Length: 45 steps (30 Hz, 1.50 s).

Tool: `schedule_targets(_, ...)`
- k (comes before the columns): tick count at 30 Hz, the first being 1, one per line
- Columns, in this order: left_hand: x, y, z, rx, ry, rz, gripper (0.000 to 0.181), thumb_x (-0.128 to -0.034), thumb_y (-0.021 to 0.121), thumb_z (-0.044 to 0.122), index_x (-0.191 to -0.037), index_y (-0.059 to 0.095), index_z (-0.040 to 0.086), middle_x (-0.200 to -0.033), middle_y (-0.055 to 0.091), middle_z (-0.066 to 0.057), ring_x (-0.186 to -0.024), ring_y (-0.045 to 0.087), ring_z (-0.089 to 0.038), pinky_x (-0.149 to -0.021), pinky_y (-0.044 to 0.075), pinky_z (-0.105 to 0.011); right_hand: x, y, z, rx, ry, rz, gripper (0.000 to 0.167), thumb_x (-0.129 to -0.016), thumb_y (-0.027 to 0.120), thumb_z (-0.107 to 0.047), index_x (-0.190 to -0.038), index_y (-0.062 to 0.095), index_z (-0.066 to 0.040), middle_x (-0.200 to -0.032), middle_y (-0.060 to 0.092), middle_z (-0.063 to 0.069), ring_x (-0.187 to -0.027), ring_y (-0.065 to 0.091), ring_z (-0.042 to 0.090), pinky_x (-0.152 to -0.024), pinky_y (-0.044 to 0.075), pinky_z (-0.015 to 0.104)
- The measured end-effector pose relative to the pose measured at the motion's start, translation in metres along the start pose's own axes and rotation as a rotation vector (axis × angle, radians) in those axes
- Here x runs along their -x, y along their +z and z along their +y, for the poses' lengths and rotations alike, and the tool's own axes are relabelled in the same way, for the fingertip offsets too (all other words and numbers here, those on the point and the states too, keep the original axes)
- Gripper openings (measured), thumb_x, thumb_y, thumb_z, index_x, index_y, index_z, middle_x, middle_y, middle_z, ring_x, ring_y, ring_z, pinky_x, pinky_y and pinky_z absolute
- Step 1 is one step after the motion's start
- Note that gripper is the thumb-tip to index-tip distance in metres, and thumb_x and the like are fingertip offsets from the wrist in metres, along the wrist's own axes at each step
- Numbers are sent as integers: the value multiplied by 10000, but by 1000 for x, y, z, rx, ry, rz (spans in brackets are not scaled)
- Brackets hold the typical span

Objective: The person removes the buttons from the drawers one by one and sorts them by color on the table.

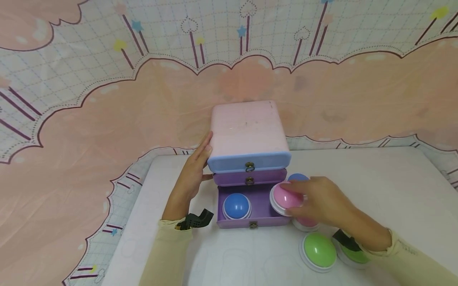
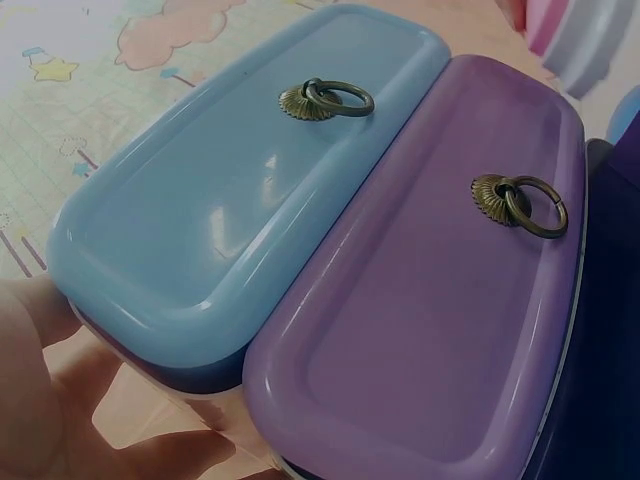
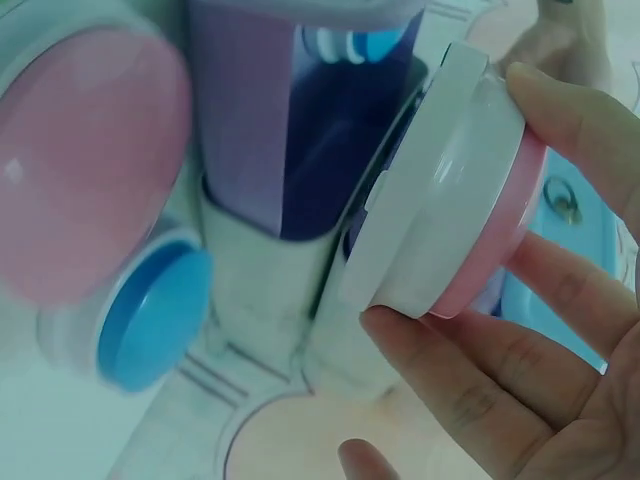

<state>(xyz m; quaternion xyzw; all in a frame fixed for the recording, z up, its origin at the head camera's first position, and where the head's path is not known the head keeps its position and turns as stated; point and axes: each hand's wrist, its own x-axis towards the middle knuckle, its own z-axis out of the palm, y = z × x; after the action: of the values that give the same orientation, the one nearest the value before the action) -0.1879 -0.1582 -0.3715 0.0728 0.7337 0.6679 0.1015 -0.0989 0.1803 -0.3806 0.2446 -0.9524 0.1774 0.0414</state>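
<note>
A small chest of drawers [image 1: 248,129] has a pink top, a blue upper drawer [image 2: 240,190] and a purple middle drawer [image 2: 420,280]; both fronts carry brass rings. The purple bottom drawer [image 1: 232,224] is pulled out, and a blue-domed round case [image 1: 237,205] sits in its left part. My left hand [image 1: 193,172] rests against the chest's left side with fingers extended. Over the right end of that drawer, my right hand [image 1: 320,200] pinches a pink-domed round white case [image 3: 460,190] by its rim, tilted.
Right of the chest, on the white table [image 1: 386,190], lie another blue-domed case [image 1: 298,177], a second pink-domed case [image 1: 307,225] partly covered by my hand, and two green-domed cases [image 1: 319,249]. A patterned cloth [image 1: 179,103] hangs behind.
</note>
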Motion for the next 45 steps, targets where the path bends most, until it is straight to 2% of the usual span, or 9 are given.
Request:
schedule_targets(3, 0, 0, 0, 3, -2, -1, 471, -1058, 434, 552, -1518, 337, 577, -1677, 140, 250, -1531, 288, -381, -1005, 421, -748, 9, -7, 9, 9, 6, 34, 588, -740, 904, -416, -1274, 738, -231, -1039, 781, -51, -841, 693, 205, -912, 565, 512)
schedule_targets(5, 0, 0, 0, 6, -3, -1, 468, -1060, 434, 545, -1518, 340, 574, -1674, 145, 254, -1528, 295, -377, -1009, 419, -747, 15, -11, 15, 16, 25, 45, 599, -752, 892, -434, -1288, 728, -224, -1102, 785, 0, -931, 727, 276, -1019, 485, 623)
schedule_targets(10, 0, -1, 0, 13, -1, -3, 466, -1061, 438, 541, -1517, 347, 570, -1667, 152, 270, -1527, 298, -369, -1014, 413, -747, 32, -21, 30, 14, 218, -49, 719, -784, 809, -616, -1394, 649, -270, -1299, 718, 73, -1200, 633, 469, -1012, 419, 731)
schedule_targets(12, 0, -1, 0, 11, 0, -4, 465, -1060, 438, 544, -1515, 347, 573, -1665, 151, 275, -1528, 297, -367, -1013, 415, -746, 38, -23, 37, 16, 297, -86, 784, -779, 765, -693, -1430, 614, -284, -1324, 702, 88, -1246, 579, 525, -984, 415, 756)
schedule_targets(16, 0, 0, 0, 7, -1, -5, 466, -1060, 435, 547, -1516, 342, 575, -1667, 147, 271, -1527, 298, -369, -1013, 415, -746, 51, -24, 51, 19, 377, -117, 875, -765, 711, -771, -1468, 576, -267, -1313, 699, 135, -1239, 573, 526, -919, 469, 739)
schedule_targets(27, 0, 0, 0, 0, -2, -1, 468, -1062, 430, 544, -1519, 336, 573, -1671, 144, 263, -1531, 286, -379, -1010, 410, -753, 73, -15, 79, 27, 402, -112, 927, -744, 684, -813, -1444, 599, -212, -1122, 744, 81, -1025, 653, 366, -786, 575, 596)
schedule_targets(32, 0, 1, 1, 1, 3, -4, 470, -1061, 431, 546, -1520, 333, 573, -1668, 145, 273, -1529, 288, -381, -1012, 412, -750, 79, -9, 86, 12, 417, -110, 922, -753, 670, -819, -1440, 602, -208, -1119, 748, 82, -1003, 653, 322, -803, 571, 595)
schedule_targets(39, 1, 1, 1, 2, 2, -5, 472, -1058, 435, 551, -1519, 334, 574, -1666, 145, 277, -1533, 282, -380, -1015, 408, -751, 84, 3, 92, -17, 439, -124, 895, -762, 689, -793, -1436, 606, -210, -1205, 733, 153, -1100, 648, 406, -852, 551, 637)
schedule_targets(45, 0, 0, 1, 3, 5, -10, 475, -1058, 432, 554, -1521, 327, 577, -1668, 139, 275, -1534, 277, -379, -1014, 406, -754, 86, 10, 95, -29, 453, -139, 876, -768, 713, -764, -1438, 605, -209, -1208, 731, 145, -1084, 645, 376, -842, 560, 612)
